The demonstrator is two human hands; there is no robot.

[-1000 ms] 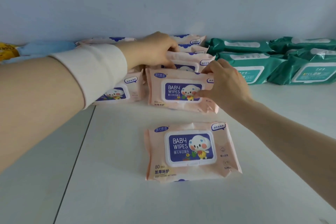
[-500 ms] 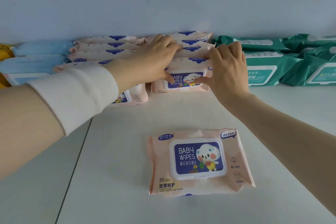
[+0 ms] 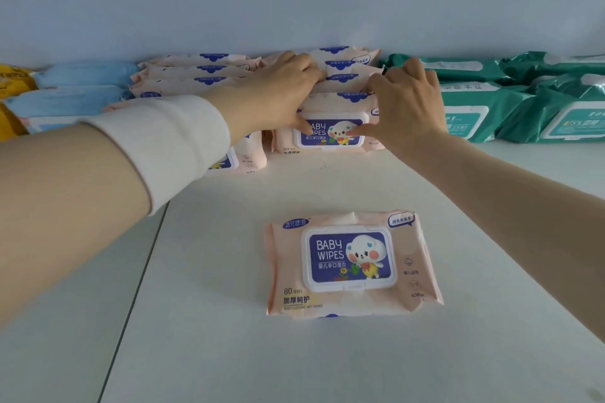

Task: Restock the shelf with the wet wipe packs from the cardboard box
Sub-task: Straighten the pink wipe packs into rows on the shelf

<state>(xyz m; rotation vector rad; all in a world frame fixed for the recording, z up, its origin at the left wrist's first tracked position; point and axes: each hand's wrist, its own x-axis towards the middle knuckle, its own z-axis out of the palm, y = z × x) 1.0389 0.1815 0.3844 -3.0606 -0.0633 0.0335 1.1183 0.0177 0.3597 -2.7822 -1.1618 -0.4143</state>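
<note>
A row of pink baby wipe packs stands on the white shelf [image 3: 229, 321] against the back wall. My left hand [image 3: 278, 98] and my right hand [image 3: 406, 108] both grip the front pack [image 3: 330, 137] of the right-hand pink row, thumbs on its blue label and fingers curled over its top edge. A second pink row [image 3: 196, 75] stands just to the left, partly hidden behind my left sleeve. One more pink pack [image 3: 350, 265] lies flat and label up on the shelf, nearer to me. The cardboard box is out of view.
Green wipe packs [image 3: 491, 101] fill the back right of the shelf. Light blue packs [image 3: 75, 88] and a yellow pack [image 3: 13, 78] stand at the back left. A dark seam [image 3: 137, 288] runs across the shelf surface on the left.
Both hands have pushed the front pink pack back against the row and stood it more upright. The flat pack near me has not been touched.
</note>
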